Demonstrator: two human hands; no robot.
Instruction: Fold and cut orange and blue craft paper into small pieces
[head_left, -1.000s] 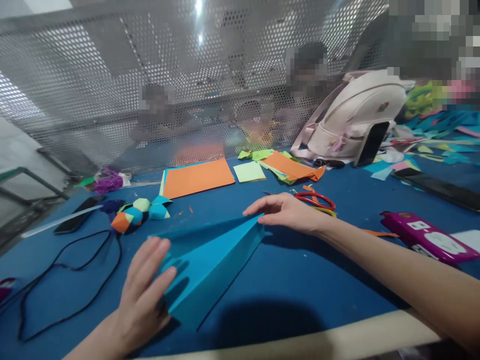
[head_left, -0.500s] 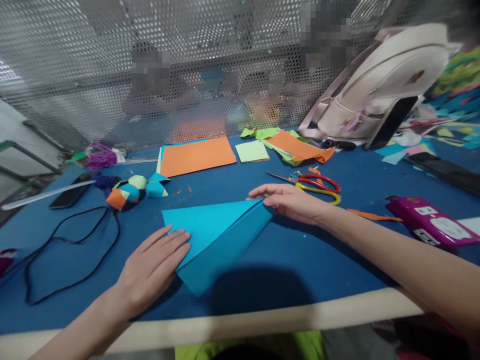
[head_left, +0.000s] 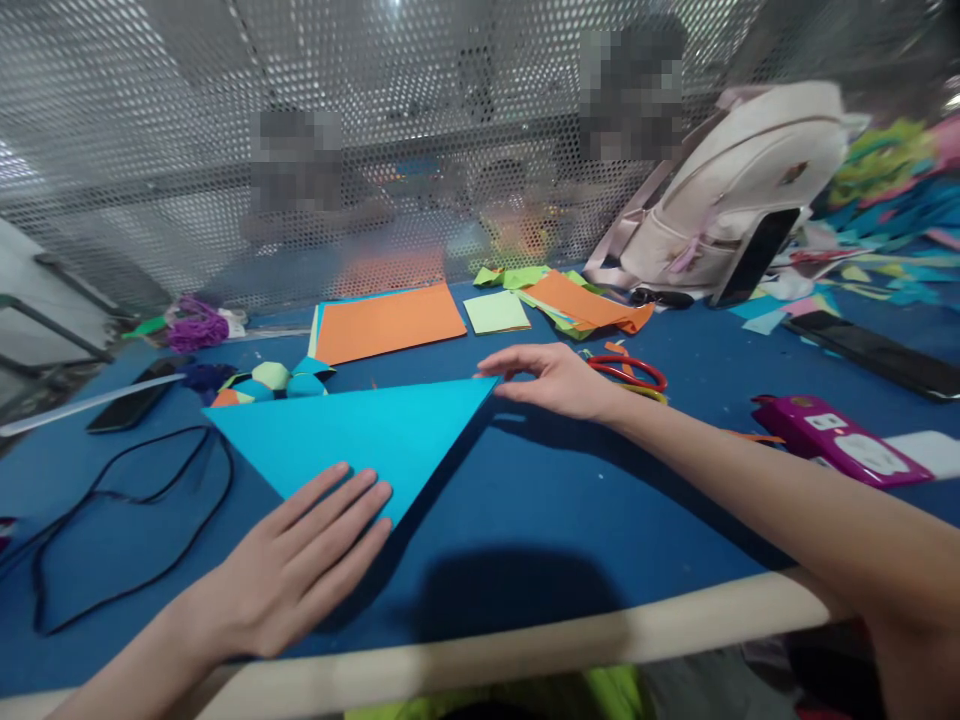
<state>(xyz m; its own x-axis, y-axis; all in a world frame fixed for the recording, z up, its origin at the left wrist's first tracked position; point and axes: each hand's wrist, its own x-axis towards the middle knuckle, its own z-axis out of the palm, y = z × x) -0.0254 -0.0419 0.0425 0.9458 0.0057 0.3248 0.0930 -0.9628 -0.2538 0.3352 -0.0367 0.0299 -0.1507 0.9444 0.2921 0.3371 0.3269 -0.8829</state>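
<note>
Two bare hands are on a blue paper triangle (head_left: 349,430) near the front of the blue counter (head_left: 540,510). The left hand (head_left: 289,570) lies palm down over its nearest point, fingers stretched flat on top and only slightly apart. The triangle's right corner sits between the thumb and fingers of the right hand (head_left: 551,380), pinched together on it. Its long edge faces away from the person, partly covering multicoloured paper shapes (head_left: 271,376). Beyond the right wrist lie red-and-yellow-handled scissors (head_left: 641,373), partly hidden.
</note>
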